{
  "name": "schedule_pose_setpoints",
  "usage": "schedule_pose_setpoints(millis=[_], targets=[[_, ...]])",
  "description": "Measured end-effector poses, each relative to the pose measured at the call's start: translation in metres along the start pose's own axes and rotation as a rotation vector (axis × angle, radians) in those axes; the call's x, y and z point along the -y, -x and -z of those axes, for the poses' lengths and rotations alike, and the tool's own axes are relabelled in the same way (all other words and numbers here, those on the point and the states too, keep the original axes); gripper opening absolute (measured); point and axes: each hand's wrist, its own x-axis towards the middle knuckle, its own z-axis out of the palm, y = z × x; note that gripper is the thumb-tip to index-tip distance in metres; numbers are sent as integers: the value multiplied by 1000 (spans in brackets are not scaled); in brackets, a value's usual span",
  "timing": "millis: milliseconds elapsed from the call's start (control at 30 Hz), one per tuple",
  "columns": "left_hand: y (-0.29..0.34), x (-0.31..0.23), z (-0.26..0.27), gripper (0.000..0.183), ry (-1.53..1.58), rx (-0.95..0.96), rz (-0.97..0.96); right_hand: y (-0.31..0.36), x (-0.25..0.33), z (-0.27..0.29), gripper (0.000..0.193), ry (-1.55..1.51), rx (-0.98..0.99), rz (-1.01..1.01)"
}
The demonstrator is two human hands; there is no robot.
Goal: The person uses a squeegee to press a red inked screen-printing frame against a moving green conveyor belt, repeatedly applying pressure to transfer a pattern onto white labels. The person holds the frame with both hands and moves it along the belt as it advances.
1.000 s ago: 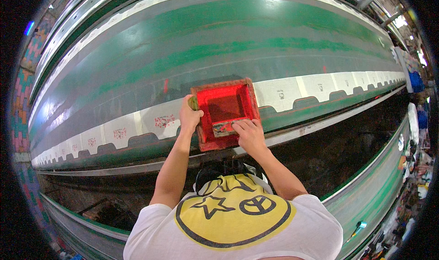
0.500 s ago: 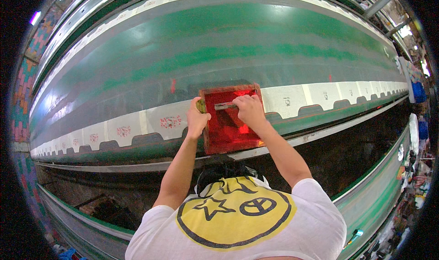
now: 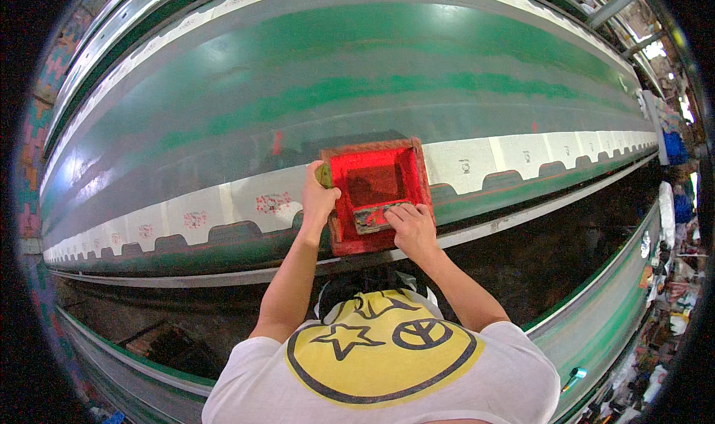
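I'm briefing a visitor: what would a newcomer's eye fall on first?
The bright red frame at centre stands out, gripped on its left by the left hand; the right hand holds a smeared tool inside. Next come the round yellow shirt print below and the green table beyond.

Panel strip [image 3: 488, 156] along near edge of table [image 3: 357, 74], frame [image 3: 372, 146] on strip, squeegee [image 3: 369, 220] inside frame, probably clutter [image 3: 676, 323] far right

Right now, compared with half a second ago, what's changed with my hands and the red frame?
Your right hand and the scraper it holds have moved toward you, from the far part of the red frame to its near side. Nothing was newly gripped or released. Your left hand stays on the frame's left edge, and the frame stays over the white strip.
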Motion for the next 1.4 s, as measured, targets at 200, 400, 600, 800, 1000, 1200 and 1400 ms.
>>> schedule_pose_setpoints(millis=[200, 400, 600, 800, 1000, 1200, 1400], targets=[[-11, 19, -8, 75, -35, -116, -182, -6, -10, 12, 28, -63, -1, 7], [12, -21, -58, 77, 38, -125, -255, 8, -56, 45, 34, -21, -53, -1], [25, -56, -162, 78, -50, -131, -354, 48, -144, 83, 28, 12, -39, -35], [20, -53, -233, 78, 35, -53, -179, 78, -202, 91, 34, 4, -54, -77], [12, -39, -248, 77, 20, -48, -169, 87, -221, 90, 31, -46, -22, -68], [21, -56, -251, 77, -17, -50, -165, 90, -223, 90, 38, -43, -40, -69], [18, -50, -253, 76, -53, -85, -188, 97, -219, 103, 35, -50, -15, -58]])
